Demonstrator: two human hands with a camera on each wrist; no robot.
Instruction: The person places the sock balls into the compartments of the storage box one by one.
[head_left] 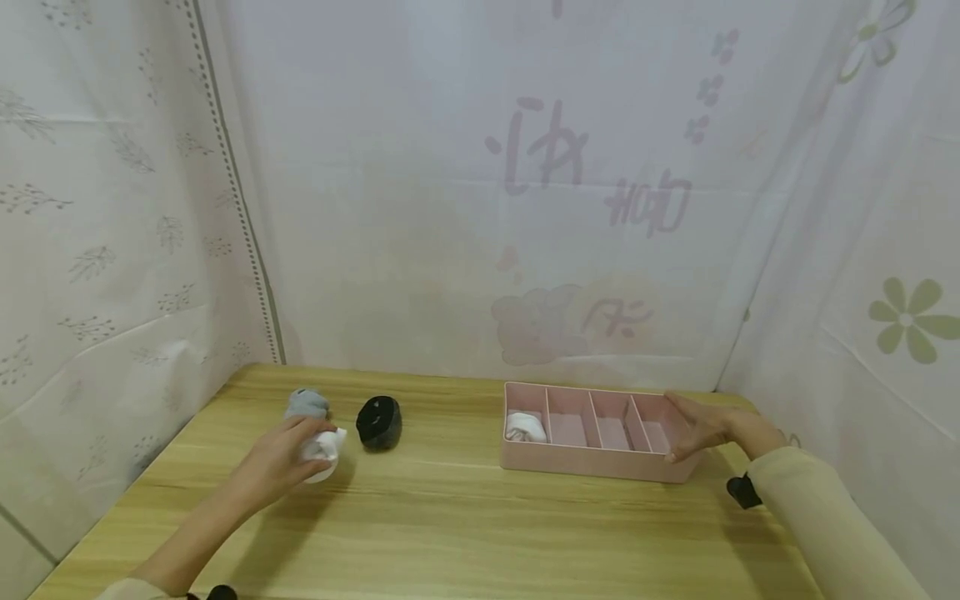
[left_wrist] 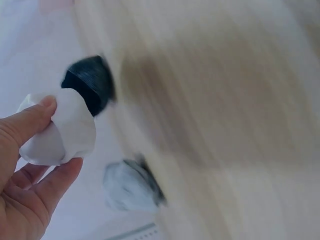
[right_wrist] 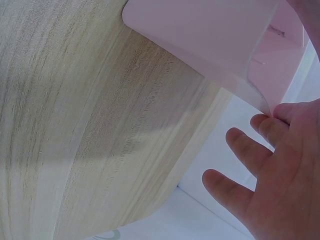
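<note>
My left hand (head_left: 288, 454) pinches a balled-up white sock (left_wrist: 70, 125) between thumb and fingers, above the left side of the table. Beyond that hand lies a balled grey sock (head_left: 306, 403), partly hidden by it in the head view. A balled black sock (head_left: 379, 422) sits just to its right. On the right stands a pink divided box (head_left: 592, 461), with another white sock (head_left: 525, 427) in its leftmost compartment. My right hand (head_left: 701, 427) grips the box's right end; in the right wrist view, thumb and a fingertip meet at its rim while other fingers spread outside.
The wood-grained table (head_left: 442, 525) ends at a pale printed curtain (head_left: 390, 208) behind it. More curtain hangs close on the left and right sides. The box's other compartments, right of the white sock, hold nothing visible.
</note>
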